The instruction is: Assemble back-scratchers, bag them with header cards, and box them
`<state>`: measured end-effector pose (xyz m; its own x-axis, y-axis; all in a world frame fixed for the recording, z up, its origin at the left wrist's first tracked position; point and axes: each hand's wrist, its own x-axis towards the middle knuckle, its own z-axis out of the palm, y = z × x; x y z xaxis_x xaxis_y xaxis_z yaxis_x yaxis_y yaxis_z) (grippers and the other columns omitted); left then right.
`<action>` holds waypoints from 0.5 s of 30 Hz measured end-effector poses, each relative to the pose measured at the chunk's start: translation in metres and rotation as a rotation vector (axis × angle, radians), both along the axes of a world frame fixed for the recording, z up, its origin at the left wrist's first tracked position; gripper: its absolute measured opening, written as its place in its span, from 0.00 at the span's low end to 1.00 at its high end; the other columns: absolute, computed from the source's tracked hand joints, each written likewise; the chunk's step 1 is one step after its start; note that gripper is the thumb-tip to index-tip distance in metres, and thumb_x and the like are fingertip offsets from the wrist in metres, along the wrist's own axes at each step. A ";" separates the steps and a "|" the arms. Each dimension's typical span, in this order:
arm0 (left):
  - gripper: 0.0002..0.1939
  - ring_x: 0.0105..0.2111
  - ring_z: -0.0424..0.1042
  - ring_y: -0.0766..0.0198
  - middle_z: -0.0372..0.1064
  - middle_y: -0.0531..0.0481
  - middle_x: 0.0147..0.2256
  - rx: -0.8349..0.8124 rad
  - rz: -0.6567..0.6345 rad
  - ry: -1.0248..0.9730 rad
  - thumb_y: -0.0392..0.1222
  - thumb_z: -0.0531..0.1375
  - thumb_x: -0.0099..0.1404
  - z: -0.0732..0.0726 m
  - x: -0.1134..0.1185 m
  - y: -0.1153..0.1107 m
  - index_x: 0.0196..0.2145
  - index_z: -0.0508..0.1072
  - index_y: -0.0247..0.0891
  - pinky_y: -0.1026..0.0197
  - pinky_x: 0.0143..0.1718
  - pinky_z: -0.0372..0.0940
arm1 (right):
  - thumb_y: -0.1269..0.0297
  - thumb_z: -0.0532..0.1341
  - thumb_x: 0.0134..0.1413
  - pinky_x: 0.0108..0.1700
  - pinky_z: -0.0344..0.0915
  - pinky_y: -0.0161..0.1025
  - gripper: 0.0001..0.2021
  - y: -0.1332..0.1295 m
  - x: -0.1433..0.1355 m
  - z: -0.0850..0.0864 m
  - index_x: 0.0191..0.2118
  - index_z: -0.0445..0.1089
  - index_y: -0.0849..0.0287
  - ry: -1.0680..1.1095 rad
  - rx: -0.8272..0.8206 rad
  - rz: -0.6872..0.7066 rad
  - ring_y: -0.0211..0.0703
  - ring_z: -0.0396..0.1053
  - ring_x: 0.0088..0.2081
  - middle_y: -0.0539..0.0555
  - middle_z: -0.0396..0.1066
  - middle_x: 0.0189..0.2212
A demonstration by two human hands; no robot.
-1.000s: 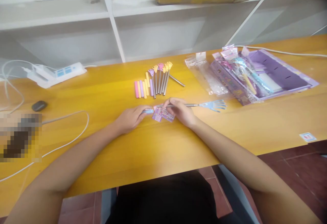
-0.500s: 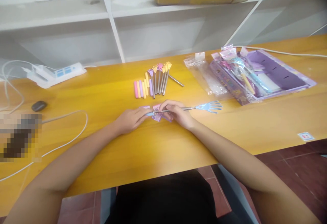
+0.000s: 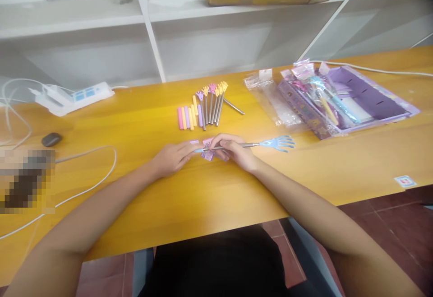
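One back scratcher [image 3: 278, 143], blue, hand-shaped head on a metal rod: held above the surface [image 3: 162, 220] at centre, head to the right, rod end to the left.
One light-blue handle sleeve [image 3: 198, 150]: at that left end, mostly hidden; whether the rod is seated inside cannot be told.
Left hand [image 3: 171, 159]: gripping the sleeve between thumb and fingers. Right hand [image 3: 238, 153]: fingers curled round the rod.
Printed cards [image 3: 207, 155]: beneath the rod, between the hands.
Handling note, by judgement: rod and sleeve best held on one straight line; pressure best sent along the rod, right grip well off the thin blue fingers, which may bend; cards best left uncreased.
Spares, far side: assorted loose sleeves [image 3: 180, 118], pink, yellow and purple, left of several metal-rod scratchers [image 3: 211, 107].
Far right: clear plastic bags [image 3: 270, 98], beside a purple box [image 3: 372, 87].
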<state>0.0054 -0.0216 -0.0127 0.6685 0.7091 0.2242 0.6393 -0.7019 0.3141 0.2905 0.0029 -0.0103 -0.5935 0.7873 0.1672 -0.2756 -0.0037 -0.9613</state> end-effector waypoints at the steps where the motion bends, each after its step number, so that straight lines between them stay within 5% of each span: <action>1: 0.24 0.59 0.80 0.56 0.76 0.45 0.65 0.012 -0.003 0.000 0.46 0.46 0.85 -0.001 -0.001 0.000 0.71 0.68 0.47 0.55 0.56 0.76 | 0.54 0.60 0.71 0.26 0.52 0.35 0.16 0.000 0.000 0.000 0.42 0.78 0.63 -0.008 0.005 0.000 0.36 0.57 0.23 0.49 0.65 0.22; 15: 0.19 0.42 0.84 0.60 0.83 0.43 0.52 0.331 -0.126 -0.052 0.42 0.52 0.84 -0.010 0.001 0.002 0.66 0.72 0.44 0.62 0.39 0.74 | 0.53 0.56 0.76 0.31 0.57 0.35 0.19 -0.006 0.003 0.007 0.42 0.76 0.63 -0.078 0.066 0.101 0.37 0.62 0.29 0.56 0.74 0.34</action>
